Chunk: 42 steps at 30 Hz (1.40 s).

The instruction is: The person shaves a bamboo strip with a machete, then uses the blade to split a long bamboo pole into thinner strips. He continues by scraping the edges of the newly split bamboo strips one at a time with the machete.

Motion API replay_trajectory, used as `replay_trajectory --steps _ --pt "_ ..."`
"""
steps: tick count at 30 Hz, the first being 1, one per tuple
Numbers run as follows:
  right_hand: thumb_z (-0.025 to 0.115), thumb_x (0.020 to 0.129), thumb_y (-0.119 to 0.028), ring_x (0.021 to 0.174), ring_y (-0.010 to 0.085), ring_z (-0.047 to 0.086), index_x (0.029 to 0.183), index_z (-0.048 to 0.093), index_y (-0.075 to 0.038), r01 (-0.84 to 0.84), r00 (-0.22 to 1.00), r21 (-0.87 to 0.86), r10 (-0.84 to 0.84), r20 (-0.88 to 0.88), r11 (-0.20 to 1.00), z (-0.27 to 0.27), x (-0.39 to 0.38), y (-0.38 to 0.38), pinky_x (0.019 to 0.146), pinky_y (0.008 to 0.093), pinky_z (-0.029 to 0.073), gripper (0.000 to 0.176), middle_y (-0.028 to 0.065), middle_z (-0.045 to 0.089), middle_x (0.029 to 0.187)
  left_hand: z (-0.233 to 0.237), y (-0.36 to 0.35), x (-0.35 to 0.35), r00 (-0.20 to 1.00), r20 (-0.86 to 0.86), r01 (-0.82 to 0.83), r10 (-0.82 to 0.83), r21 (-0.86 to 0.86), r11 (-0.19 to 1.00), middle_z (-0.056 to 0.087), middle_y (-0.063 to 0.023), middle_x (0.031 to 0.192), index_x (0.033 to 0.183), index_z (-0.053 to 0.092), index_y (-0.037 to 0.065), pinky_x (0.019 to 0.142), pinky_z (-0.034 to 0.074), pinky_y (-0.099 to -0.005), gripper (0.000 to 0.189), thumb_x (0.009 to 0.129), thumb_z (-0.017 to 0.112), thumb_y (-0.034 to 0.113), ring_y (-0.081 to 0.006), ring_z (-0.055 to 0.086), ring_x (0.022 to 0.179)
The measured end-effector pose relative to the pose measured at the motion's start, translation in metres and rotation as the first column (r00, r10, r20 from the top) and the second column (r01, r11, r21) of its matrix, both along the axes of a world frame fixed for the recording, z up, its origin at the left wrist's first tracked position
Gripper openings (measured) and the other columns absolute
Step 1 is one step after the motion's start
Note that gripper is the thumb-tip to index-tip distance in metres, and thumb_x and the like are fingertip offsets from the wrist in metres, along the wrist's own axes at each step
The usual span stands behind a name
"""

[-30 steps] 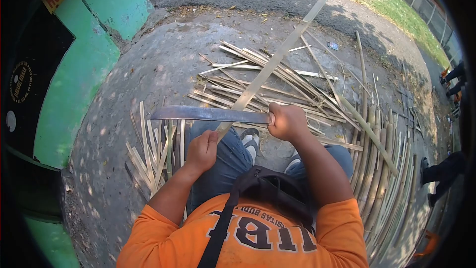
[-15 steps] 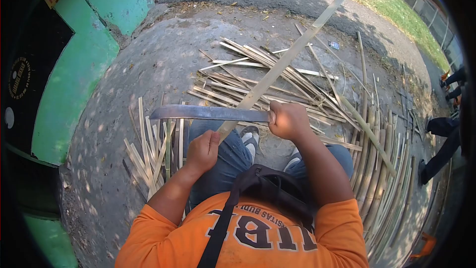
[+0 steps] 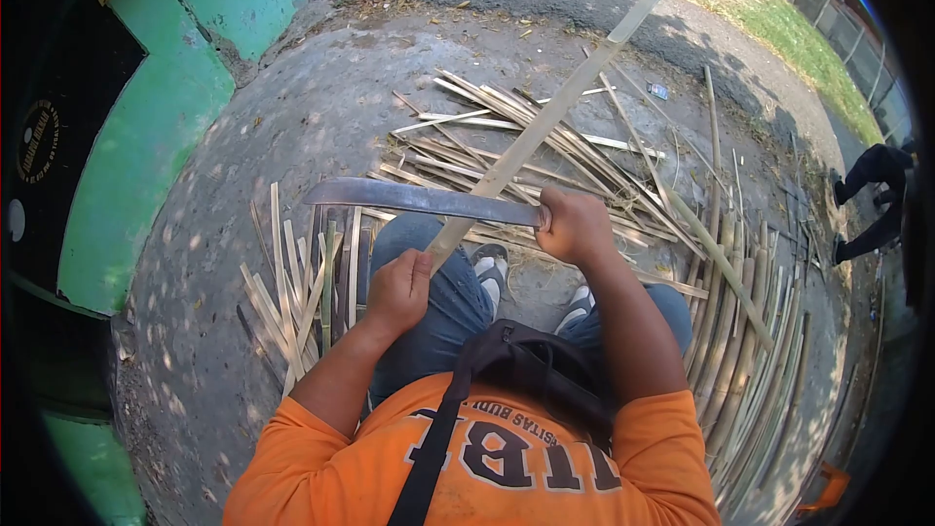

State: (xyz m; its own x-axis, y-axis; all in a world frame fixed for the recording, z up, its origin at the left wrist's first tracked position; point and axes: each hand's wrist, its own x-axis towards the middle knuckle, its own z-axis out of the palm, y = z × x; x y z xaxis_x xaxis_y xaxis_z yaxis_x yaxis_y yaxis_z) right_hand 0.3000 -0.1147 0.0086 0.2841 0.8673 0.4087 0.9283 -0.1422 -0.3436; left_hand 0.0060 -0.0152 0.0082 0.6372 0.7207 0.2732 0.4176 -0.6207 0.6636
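My left hand (image 3: 398,292) is closed round the near end of a long, pale bamboo strip (image 3: 557,109), which slants up and away to the right. In my right hand (image 3: 577,226) is the handle of a machete (image 3: 419,198). Its long grey blade points left and crosses over the strip, a short way beyond my left fist. Both hands are above my knees, and most of the machete's handle is hidden by my fingers.
Split bamboo strips (image 3: 506,151) lie in a heap ahead of my feet. More strips (image 3: 292,282) are at my left, and long bamboo poles (image 3: 730,331) lie at my right. A green wall (image 3: 146,156) stands left. A person's dark-clothed legs (image 3: 867,205) show at far right.
The machete's handle end has shifted slightly to the right, and its blade now tilts a little more. The bamboo strip stays in my left hand. The person at far right has moved.
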Motion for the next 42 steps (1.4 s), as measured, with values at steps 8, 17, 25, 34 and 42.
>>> replay_trajectory --steps 8,17,25,34,42 --pt "0.068 0.08 -0.024 0.066 0.0404 0.067 0.082 0.063 -0.01 -0.023 1.0 0.064 0.022 0.013 0.998 -0.003 -0.013 0.0 0.061 0.0522 0.052 0.016 0.016 0.067 0.068 -0.004 0.004 -0.001 1.0 0.019 -0.013 0.014 -0.037 0.999 0.062 -0.0244 0.076 0.086 0.058 0.002 0.063 0.044 -0.0549 0.039 0.111 0.048 0.031 -0.0502 0.061 0.073" --pt "0.067 0.076 -0.019 0.068 0.0422 0.065 0.084 0.061 -0.009 0.025 0.999 0.024 -0.026 0.019 0.999 0.003 0.005 -0.001 0.063 0.0527 0.05 0.015 0.0167 0.065 0.07 -0.002 0.004 -0.002 0.999 0.034 -0.008 0.01 -0.059 0.998 0.061 -0.0232 0.074 0.086 0.058 0.002 0.062 0.045 -0.0525 0.039 0.111 0.049 0.03 -0.0488 0.061 0.071" --pt "0.067 0.082 -0.024 0.065 0.0405 0.067 0.086 0.063 -0.01 -0.045 0.997 0.031 0.043 0.067 0.999 0.003 -0.014 -0.001 0.062 0.0524 0.052 0.015 0.0164 0.067 0.069 -0.001 0.003 -0.003 1.0 0.022 -0.002 0.003 -0.047 0.999 0.061 -0.0235 0.075 0.086 0.058 0.002 0.062 0.045 -0.0526 0.04 0.111 0.048 0.031 -0.0486 0.061 0.072" --pt "0.071 0.071 -0.019 0.07 0.0423 0.065 0.085 0.062 -0.008 0.053 0.998 0.033 -0.052 -0.025 0.998 0.008 0.006 -0.005 0.064 0.0533 0.051 0.02 0.0184 0.064 0.07 -0.005 0.005 -0.004 1.0 0.024 0.003 -0.002 -0.044 0.999 0.062 -0.0237 0.075 0.086 0.059 0.002 0.062 0.045 -0.0531 0.039 0.11 0.049 0.031 -0.0488 0.061 0.072" --pt "0.07 0.078 -0.022 0.069 0.042 0.067 0.084 0.063 -0.009 0.001 0.999 0.014 -0.001 0.037 1.0 0.002 0.007 -0.001 0.064 0.0532 0.053 0.015 0.0179 0.067 0.07 -0.005 0.004 -0.005 1.0 0.003 0.01 -0.01 -0.04 0.999 0.061 -0.024 0.074 0.084 0.056 0.001 0.062 0.045 -0.0535 0.039 0.11 0.049 0.03 -0.0491 0.061 0.072"
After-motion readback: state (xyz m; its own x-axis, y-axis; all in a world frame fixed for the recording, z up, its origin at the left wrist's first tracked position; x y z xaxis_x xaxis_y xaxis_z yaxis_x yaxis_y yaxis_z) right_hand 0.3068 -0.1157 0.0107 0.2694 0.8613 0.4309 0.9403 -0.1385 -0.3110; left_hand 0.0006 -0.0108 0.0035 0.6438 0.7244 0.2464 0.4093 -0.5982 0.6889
